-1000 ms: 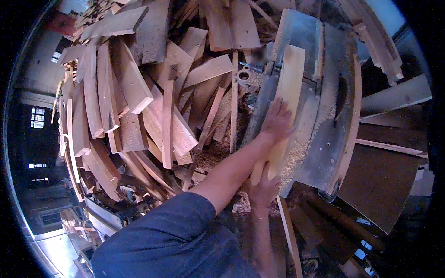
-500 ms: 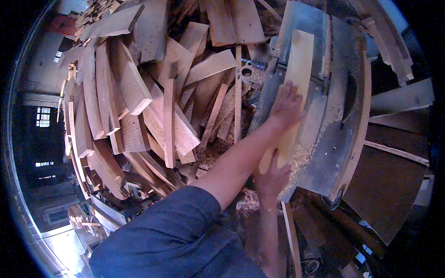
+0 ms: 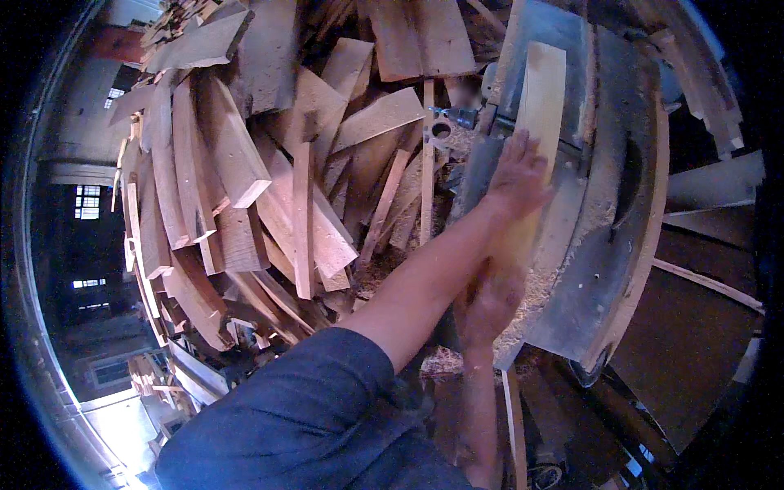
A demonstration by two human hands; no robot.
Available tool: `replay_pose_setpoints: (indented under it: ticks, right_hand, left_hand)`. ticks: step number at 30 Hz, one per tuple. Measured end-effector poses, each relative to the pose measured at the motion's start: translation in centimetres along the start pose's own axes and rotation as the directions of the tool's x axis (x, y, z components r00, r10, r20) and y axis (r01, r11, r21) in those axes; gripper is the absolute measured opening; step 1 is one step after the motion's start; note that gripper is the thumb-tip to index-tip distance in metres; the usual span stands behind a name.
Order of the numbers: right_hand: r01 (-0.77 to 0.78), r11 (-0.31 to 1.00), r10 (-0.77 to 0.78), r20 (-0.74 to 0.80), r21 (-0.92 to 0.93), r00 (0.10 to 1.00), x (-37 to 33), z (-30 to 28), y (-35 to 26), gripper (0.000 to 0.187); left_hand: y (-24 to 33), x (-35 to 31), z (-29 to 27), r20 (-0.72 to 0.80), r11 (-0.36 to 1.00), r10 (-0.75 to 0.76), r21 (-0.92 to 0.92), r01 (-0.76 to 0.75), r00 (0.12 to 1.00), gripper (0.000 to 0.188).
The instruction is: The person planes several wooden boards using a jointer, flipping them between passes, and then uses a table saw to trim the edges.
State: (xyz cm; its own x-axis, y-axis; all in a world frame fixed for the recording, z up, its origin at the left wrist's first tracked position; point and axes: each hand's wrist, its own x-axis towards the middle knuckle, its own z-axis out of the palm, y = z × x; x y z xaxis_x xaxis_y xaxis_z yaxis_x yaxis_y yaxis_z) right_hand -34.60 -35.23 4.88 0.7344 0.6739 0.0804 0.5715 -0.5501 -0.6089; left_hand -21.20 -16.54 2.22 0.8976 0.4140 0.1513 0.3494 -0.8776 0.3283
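A pale wooden board lies lengthwise on the metal bed of a woodworking machine that looks like a jointer. It spans the dark crosswise slot in the bed. My left hand presses on top of the board, palm down with the fingers stretched toward its far end. Closer to me, my right hand is closed at the board's near end, its fingers partly hidden and slightly blurred. My left forearm crosses over from the lower left and covers part of the board's near left edge.
Sawdust and shavings lie along the bed beside the board. A dusty fence-like plate runs along the right. Rough planks are heaped at the left, close to the machine. A brown sheet stands at far right.
The board has slid a little farther along the bed, away from me, with both hands moving along. My right hand's fingers look more closed. The whole view has shifted slightly.
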Motion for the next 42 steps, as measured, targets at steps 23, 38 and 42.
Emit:
replay_pose_setpoints:
  ticks: [23, 38, 42]
  right_hand:
    - [0.078, 0.986, -0.09, -0.08, -0.147, 0.993, 0.7, 1.4, 1.2, 0.059]
    - [0.041, 0.986, -0.056, -0.095, -0.161, 0.994, 4.4, 3.9, 2.6, 0.055]
    - [0.066, 0.989, -0.077, -0.081, -0.133, 0.994, 6.7, 1.7, 1.3, 0.055]
  left_hand:
    - [-0.5, 3.6, 1.1, 0.024, 0.994, -0.003, 0.108, 0.001, 1.0, 0.065]
    - [-2.4, 7.6, 2.1, -0.026, 0.975, 0.082, 0.211, -0.075, 0.996, 0.067]
    - [-3.6, 9.1, 2.5, -0.035, 0.972, 0.11, 0.212, -0.1, 0.993, 0.066]
